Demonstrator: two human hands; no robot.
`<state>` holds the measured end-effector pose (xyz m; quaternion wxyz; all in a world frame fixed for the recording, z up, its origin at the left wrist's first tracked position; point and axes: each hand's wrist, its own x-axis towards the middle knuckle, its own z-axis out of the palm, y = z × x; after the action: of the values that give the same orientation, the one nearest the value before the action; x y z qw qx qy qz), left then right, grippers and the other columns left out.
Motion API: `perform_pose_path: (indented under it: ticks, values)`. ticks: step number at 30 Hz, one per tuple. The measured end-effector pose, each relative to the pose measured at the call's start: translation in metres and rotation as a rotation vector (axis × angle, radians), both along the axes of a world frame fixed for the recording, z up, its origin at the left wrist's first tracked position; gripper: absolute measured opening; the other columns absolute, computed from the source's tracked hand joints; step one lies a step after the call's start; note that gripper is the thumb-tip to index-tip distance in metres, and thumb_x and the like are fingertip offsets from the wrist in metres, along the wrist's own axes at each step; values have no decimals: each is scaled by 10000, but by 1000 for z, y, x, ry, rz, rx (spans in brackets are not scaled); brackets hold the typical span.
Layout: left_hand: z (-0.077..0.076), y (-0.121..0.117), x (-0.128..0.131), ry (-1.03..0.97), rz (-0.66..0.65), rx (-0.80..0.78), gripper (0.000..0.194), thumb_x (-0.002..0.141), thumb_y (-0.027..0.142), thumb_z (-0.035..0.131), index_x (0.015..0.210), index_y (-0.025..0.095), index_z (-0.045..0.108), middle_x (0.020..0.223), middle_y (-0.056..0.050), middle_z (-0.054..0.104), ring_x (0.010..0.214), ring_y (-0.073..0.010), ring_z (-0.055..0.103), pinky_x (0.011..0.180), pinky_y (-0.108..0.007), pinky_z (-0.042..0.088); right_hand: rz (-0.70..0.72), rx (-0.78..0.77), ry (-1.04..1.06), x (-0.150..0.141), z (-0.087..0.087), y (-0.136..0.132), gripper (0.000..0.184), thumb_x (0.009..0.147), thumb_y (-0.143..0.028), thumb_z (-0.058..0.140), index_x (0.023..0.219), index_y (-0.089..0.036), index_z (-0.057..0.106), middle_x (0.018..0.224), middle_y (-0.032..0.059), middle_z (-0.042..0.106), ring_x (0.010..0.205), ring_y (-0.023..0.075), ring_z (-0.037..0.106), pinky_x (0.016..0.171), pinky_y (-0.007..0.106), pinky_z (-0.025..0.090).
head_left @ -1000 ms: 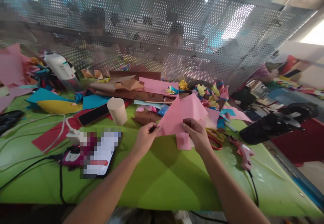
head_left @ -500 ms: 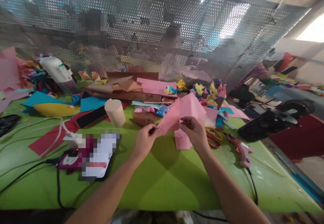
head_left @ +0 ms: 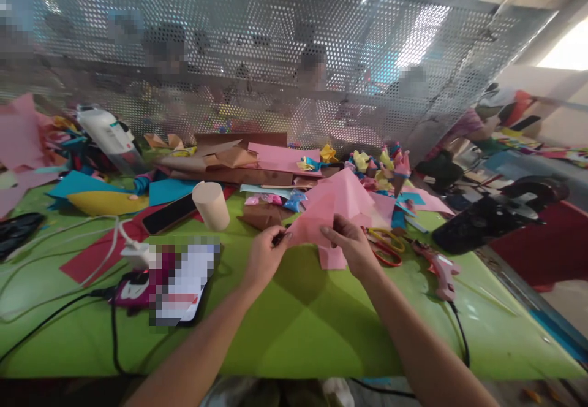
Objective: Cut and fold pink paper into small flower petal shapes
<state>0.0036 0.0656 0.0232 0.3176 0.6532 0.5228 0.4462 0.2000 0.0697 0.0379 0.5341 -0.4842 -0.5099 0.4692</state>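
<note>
A piece of pink paper (head_left: 311, 218) is stretched between my two hands above the green table. My left hand (head_left: 269, 251) pinches its left corner between thumb and fingers. On the other edge, my right hand (head_left: 351, 241) grips it with the thumb in front. Behind it stands a larger folded pink sheet (head_left: 351, 195), and a small pink piece (head_left: 332, 258) lies on the table below. Scissors (head_left: 388, 246) with red and yellow handles rest just right of my right hand. A cardboard tube (head_left: 211, 206) stands left of my left hand.
A pink glue gun (head_left: 441, 272) with a black cord lies at the right, near a black bottle (head_left: 478, 220). Left are a phone (head_left: 186, 284), a purple power strip (head_left: 133, 290) and cables. Coloured paper and a perforated metal screen (head_left: 257, 57) line the back.
My right hand has shifted its hold to the paper's right edge, and the paper now lies flatter between my hands. The view has moved slightly.
</note>
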Motion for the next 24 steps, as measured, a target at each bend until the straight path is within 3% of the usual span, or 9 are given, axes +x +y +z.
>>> perform_pose_path:
  ticks: [3, 8, 11, 16, 20, 24]
  values:
    - [-1, -1, 1, 11, -19, 16, 196, 875, 329, 562, 847, 178, 683, 794, -34, 708, 688, -156, 618, 624, -235, 452, 34, -99, -30, -4, 0, -5, 393, 610, -537, 800, 614, -182, 631, 534, -29, 547, 501, 108, 426, 472, 241, 304]
    - [1, -4, 3, 88, -9, 100, 109, 839, 180, 588, 838, 175, 696, 814, -46, 709, 729, -162, 629, 675, -252, 467, 119, -244, 176, -14, 2, -14, 429, 561, -556, 839, 720, -174, 728, 668, 35, 714, 565, 166, 590, 575, 291, 458]
    - [3, -6, 4, 95, -1, 119, 89, 831, 179, 608, 830, 177, 698, 819, -49, 712, 751, -171, 636, 701, -262, 476, 139, -245, 201, -19, 1, -16, 431, 566, -537, 850, 778, -173, 758, 754, 58, 756, 628, 188, 645, 620, 300, 492]
    - [4, -6, 4, -20, -84, 60, 191, 893, 319, 579, 951, 188, 704, 900, -47, 739, 800, -178, 666, 721, -257, 504, 152, -226, 177, -23, 0, -18, 409, 595, -526, 838, 807, -182, 770, 797, 51, 767, 690, 190, 669, 674, 303, 515]
    - [1, -5, 3, -7, -93, 63, 198, 909, 275, 545, 961, 185, 714, 941, -59, 741, 830, -184, 673, 763, -272, 512, 70, -246, 199, -23, 1, -20, 452, 522, -529, 868, 780, -177, 748, 769, 53, 759, 637, 189, 652, 621, 310, 512]
    - [2, -5, 4, 75, -135, 80, 184, 887, 188, 551, 969, 193, 716, 972, -59, 739, 883, -194, 672, 797, -286, 502, 50, -237, 192, -21, 0, -20, 432, 545, -517, 859, 755, -160, 737, 735, 66, 745, 626, 202, 654, 576, 302, 494]
